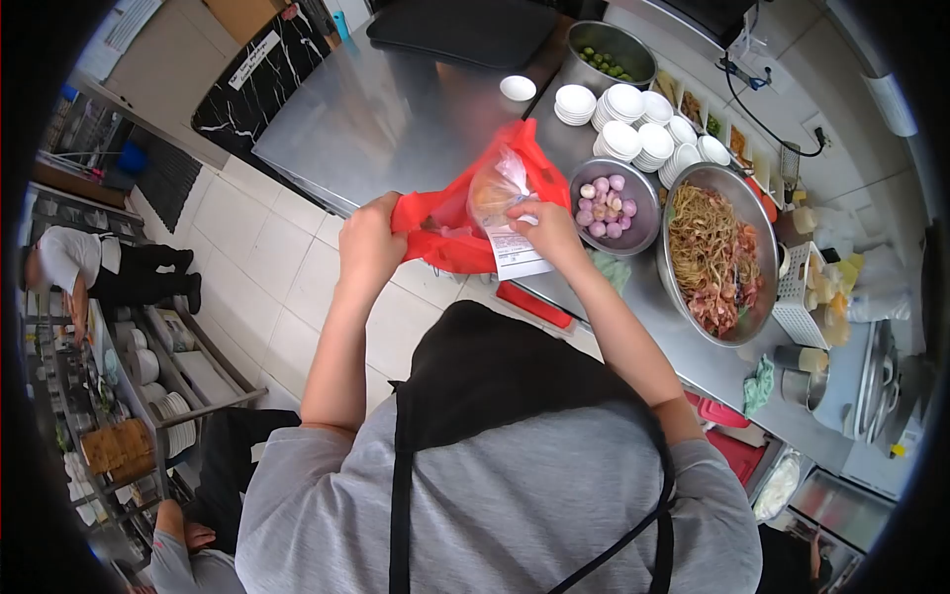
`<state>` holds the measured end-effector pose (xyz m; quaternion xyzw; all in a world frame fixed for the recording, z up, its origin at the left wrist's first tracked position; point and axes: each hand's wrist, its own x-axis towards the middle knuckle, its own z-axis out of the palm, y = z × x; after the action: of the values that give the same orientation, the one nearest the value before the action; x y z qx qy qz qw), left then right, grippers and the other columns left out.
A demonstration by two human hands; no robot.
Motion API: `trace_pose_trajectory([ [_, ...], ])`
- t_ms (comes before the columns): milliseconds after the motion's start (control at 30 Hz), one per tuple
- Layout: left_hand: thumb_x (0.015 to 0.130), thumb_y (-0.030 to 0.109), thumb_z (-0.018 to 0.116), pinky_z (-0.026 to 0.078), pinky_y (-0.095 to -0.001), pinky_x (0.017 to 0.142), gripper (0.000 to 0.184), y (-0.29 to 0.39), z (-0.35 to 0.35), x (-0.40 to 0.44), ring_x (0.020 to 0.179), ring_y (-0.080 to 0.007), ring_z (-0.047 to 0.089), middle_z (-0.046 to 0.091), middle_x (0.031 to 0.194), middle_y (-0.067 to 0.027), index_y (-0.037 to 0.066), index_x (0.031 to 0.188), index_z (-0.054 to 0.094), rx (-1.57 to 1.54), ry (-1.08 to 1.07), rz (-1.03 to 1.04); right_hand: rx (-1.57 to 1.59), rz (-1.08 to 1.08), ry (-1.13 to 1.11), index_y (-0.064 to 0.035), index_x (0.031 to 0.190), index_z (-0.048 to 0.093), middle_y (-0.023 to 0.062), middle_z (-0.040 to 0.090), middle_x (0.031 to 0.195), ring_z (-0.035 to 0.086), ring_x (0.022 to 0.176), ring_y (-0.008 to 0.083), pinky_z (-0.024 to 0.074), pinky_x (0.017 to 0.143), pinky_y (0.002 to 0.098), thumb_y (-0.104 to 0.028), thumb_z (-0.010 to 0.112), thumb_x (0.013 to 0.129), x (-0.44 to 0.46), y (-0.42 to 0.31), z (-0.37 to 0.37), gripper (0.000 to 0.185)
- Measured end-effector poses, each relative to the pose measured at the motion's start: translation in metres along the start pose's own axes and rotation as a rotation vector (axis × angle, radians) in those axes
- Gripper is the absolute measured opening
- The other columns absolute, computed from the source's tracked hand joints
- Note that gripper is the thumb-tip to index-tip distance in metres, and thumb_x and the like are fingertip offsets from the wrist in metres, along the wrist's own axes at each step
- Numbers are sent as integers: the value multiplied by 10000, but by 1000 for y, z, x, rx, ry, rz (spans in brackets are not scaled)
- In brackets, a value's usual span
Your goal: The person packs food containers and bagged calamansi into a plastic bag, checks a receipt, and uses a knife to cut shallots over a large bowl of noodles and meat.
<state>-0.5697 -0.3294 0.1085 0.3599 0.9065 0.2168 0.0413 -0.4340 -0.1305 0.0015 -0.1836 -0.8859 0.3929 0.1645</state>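
- Bench (356, 129): reflective steel, metal bowls (649, 224) at right.
- Red bag (450, 249): at bench edge; left fingers (388, 206) gripping its rim, right fingers (526, 210) pinching clear bag (489, 200).
- Floor (341, 289): pale tiles; person (74, 259) beside shelving (220, 394).

Stacked white dishes (620, 140) stand between a metal pot (614, 34) of green produce (606, 65) and a bowl (647, 224) of purple shallots (606, 206).

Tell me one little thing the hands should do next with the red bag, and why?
Maybe ease the clear plastic bag down into the red plastic bag. The right hand pinches the clear bag, with a printed slip, at the red bag's opening, and the left hand grips the red bag's edge.
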Motion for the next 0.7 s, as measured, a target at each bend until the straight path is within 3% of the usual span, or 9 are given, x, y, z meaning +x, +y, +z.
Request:
trace_pose_trajectory([
  [100,689,31,586,441,-359,594,180,-3,-4,-6,654,-313,579,595,699,-169,12,867,600,-216,-1,-26,-65,213,-89,-146,1137,555,162,609,961,586,880,309,450,759,355,-145,650,710,2,-32,-15,438],
  [233,718,47,592,426,-320,539,136,-4,-10,-17,547,-274,549,576,633,-159,-3,845,603,-381,-21,-70,-218,183,-68,-142,1089,590,149,612,949,587,870,292,454,742,354,-163,647,717,1,-41,-25,377],
  [300,726,52,593,422,-314,531,129,-5,-9,-23,532,-266,542,571,622,-156,-3,842,605,-388,-25,-63,-254,144,-13,-124,996,631,131,609,887,587,783,284,453,708,356,-173,646,718,0,-41,-32,282],
  [367,734,57,595,418,-308,523,122,-4,-7,-25,517,-258,535,567,611,-152,-4,839,607,-396,-25,-52,-335,8,276,-93,872,651,105,582,818,569,747,262,445,681,343,-154,644,716,3,-47,-44,168],
  [400,735,60,597,422,-307,527,124,-4,-6,-26,521,-258,538,570,613,-150,-6,839,607,-418,-28,-56,-451,-173,379,-82,900,627,90,558,786,559,775,256,438,671,335,-128,649,695,8,-40,-48,211],
  [433,736,63,599,426,-307,530,126,-3,-4,-27,526,-259,540,572,616,-148,-8,839,607,-440,-31,-59,-452,-175,377,-82,900,627,90,558,786,559,775,256,438,671,335,-128,649,695,9,-42,-51,211],
  [567,725,65,611,436,-304,545,167,-1,-1,-28,542,-269,550,569,614,-160,-6,876,598,-474,-25,-40,-798,-208,490,-123,1192,448,125,581,887,565,833,263,440,672,345,-93,635,679,15,-39,-55,547],
  [633,750,39,594,453,-301,566,263,-1,-2,-28,578,-227,589,603,657,-144,5,1008,558,-410,13,11,-904,-190,520,-140,1275,363,147,581,927,571,826,278,445,668,358,-85,630,673,20,-20,-51,660],
  [700,768,23,576,463,-291,594,309,6,-10,-26,613,-200,602,616,699,-127,17,1072,522,-618,-6,1,-632,172,147,-150,1324,275,186,579,948,585,787,309,459,652,363,-54,604,697,29,-2,-54,714],
])
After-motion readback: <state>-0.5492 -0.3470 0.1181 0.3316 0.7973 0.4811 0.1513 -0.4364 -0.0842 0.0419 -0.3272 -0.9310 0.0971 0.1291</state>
